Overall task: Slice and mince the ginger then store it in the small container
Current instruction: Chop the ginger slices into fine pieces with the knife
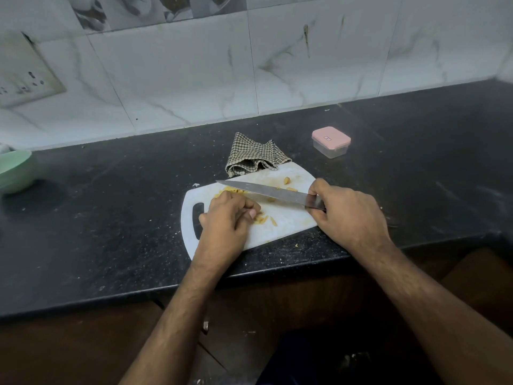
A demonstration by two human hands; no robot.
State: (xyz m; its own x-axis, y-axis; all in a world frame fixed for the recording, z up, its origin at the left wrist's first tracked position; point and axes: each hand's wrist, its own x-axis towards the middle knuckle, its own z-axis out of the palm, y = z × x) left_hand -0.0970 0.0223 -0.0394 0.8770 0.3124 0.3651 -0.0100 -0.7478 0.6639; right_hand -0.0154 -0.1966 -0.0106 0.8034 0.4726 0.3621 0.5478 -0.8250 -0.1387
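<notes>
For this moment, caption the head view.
Right hand holds steel knife over yellow ginger pieces on white plastic cutting board.

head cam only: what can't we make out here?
- Knife handle: hidden in right hand.
- Ginger under left hand: fingers cover it.
- Container: lid on, contents unclear.
- Bowl: cut off by left edge.

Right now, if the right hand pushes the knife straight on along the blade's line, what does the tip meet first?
The right hand holds the knife pointing left across the cutting board. The tip would probably meet the ginger pieces beyond the left hand first; blade height is unclear.
</notes>
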